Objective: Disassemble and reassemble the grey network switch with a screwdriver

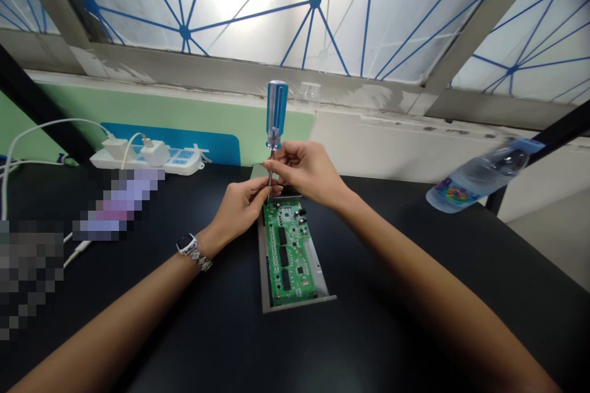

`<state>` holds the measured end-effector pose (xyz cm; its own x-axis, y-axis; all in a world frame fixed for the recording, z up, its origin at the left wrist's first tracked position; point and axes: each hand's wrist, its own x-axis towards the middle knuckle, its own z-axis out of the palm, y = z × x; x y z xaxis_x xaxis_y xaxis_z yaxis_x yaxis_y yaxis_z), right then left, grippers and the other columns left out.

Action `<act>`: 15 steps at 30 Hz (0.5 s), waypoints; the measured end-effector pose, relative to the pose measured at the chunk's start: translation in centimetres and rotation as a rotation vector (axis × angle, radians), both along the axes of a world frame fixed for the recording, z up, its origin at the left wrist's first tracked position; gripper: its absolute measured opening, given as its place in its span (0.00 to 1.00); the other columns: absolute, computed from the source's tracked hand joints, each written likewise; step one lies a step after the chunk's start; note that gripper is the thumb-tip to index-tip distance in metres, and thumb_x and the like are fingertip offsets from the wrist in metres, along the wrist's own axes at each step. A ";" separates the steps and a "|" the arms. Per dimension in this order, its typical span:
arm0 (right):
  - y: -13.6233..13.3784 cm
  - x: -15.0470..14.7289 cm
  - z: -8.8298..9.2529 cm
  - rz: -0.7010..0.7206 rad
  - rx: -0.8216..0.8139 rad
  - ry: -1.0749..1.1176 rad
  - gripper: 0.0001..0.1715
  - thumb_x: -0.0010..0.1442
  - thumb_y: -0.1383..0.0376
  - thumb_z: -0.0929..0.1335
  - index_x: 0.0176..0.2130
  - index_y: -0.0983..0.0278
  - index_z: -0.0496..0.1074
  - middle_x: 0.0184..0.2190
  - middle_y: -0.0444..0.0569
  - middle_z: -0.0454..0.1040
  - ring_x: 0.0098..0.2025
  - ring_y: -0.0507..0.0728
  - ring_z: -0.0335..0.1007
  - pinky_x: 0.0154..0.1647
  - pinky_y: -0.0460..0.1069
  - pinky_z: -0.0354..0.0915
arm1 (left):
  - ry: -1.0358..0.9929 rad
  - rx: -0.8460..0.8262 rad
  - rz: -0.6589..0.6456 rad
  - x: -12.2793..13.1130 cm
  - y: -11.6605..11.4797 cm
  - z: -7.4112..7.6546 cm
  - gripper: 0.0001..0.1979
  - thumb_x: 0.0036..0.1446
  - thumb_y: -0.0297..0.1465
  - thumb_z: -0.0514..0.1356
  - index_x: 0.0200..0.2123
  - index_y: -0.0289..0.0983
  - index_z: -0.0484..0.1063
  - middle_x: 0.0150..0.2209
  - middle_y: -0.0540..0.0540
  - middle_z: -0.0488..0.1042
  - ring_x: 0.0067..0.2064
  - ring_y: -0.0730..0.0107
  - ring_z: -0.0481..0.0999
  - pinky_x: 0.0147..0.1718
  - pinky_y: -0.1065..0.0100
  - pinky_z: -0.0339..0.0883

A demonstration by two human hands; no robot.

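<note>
Your forearms (428,270) come in from the lower left and lower right of the frame, over the black table (221,350). Pixelated patches (27,276) cover the lower left edge. The tray (299,306), grey metal, runs from just below the centre up to the middle, with the green board (290,252) lying in it. You wear a watch (187,244) on the left wrist, left of centre. At the board's far end, your left hand (239,206) has thumb and fingers drawn narrow around the screwdriver's low end; I cannot tell whether they grip the shaft or something small beside it. Your right hand (308,172) pinches the shaft just under the handle. The screwdriver (276,112) stands almost upright at upper centre, its tip hidden by your fingers. At the right, a bottle (483,175) leans, tilted. At the left, a power strip (177,159) carries two plugs (154,152). Behind run the wall (286,129), part green, part whitish, and, across the top, the window (249,6) with blue lines.
</note>
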<state>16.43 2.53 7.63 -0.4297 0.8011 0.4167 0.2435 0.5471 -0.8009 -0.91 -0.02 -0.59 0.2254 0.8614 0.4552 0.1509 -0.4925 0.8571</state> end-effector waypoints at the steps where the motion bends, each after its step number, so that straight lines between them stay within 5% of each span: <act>1: 0.0 -0.2 -0.1 -0.019 0.011 0.008 0.15 0.60 0.57 0.74 0.29 0.64 0.72 0.23 0.44 0.74 0.24 0.52 0.71 0.27 0.48 0.68 | -0.012 -0.013 0.002 0.0 0.0 0.0 0.13 0.67 0.35 0.61 0.49 0.36 0.80 0.45 0.42 0.84 0.47 0.57 0.84 0.52 0.58 0.77; 9: 0.1 -0.9 -0.3 -0.124 0.114 -0.018 0.18 0.60 0.57 0.74 0.26 0.64 0.69 0.23 0.43 0.71 0.28 0.52 0.67 0.31 0.48 0.64 | -0.038 0.004 0.206 0.2 -0.1 0.2 0.08 0.58 0.35 0.69 0.34 0.36 0.80 0.34 0.47 0.82 0.36 0.63 0.83 0.38 0.66 0.77; 15: 0.4 0.1 1.0 0.141 -0.015 0.081 0.20 0.66 0.53 0.70 0.50 0.64 0.75 0.42 0.51 0.80 0.47 0.58 0.76 0.38 0.49 0.71 | -0.023 -0.002 0.168 0.3 -0.1 0.3 0.07 0.59 0.34 0.68 0.36 0.36 0.81 0.35 0.46 0.84 0.37 0.61 0.84 0.37 0.65 0.77</act>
<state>16.55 2.89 8.65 -0.5039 0.7415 0.4429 0.0991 0.5591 -0.8232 -0.64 -0.15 -0.25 0.0676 0.8871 0.4567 0.2108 -0.4601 0.8625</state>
